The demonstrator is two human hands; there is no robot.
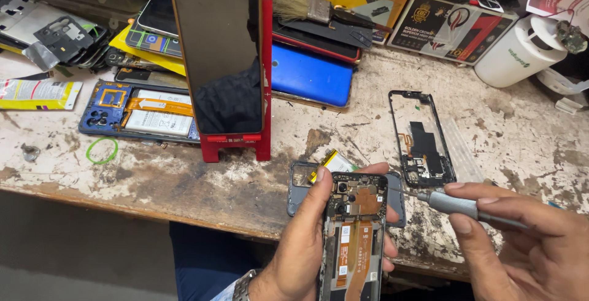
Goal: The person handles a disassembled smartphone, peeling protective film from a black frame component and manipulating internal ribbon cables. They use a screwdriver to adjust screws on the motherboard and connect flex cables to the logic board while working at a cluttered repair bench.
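Nearest the lens, left hand point(300, 246) wraps around an opened black smartphone with its back cover off point(354, 233), thumb pressed on the left edge, fingertips curling round the right side; exposed board, copper-orange flex ribbon and camera module face up. Right hand point(527, 240) pinches a slim grey metal screwdriver w/ knurled grip point(457, 205), thumb below, index on top, tip aimed at the phone's upper right corner (contact too small to tell). Just behind the phone, a translucent grey plastic back cover point(299, 184) lies flat on the scuffed, paint-flaked white table point(184, 178). Right of it sits a thin black rectangular mid-frame point(422, 138) w/ small parts inside. Farther back, a glossy dark-screened phone point(218, 49) stands upright in a red metal stand point(261, 148); beside that, a blue phone chassis showing battery & orange ribbon point(141, 111), plus a green rubber ring point(102, 150). Bristle brush point(300, 5) rests on stacked boxes.
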